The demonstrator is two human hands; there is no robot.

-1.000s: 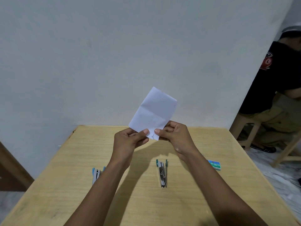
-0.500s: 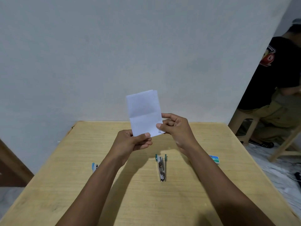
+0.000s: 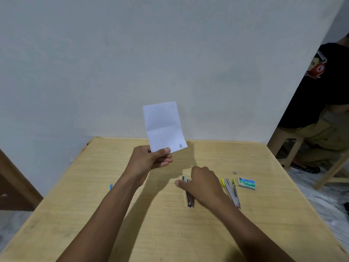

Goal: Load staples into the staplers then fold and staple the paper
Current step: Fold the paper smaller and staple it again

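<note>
My left hand [image 3: 151, 157] pinches the lower edge of a folded white paper [image 3: 164, 125], held upright above the wooden table [image 3: 170, 233]; the paper shows a crease and a staple near its lower right corner. My right hand [image 3: 203, 184] hovers low over a green stapler [image 3: 189, 199] lying in the middle of the table, fingers spread, thumb beside the stapler's front end; contact is unclear. A yellow stapler [image 3: 232, 191] lies open to its right. A blue stapler [image 3: 111, 186] peeks out behind my left forearm.
A green staple box [image 3: 247, 183] lies at the right of the table, with a small grey bit [image 3: 235, 172] behind it. A white wall rises behind the table. A person in a black shirt [image 3: 328, 87] sits on a stool at the far right.
My right hand let go of the paper and dropped down onto the green stapler. The left hand alone now holds the paper upright.
</note>
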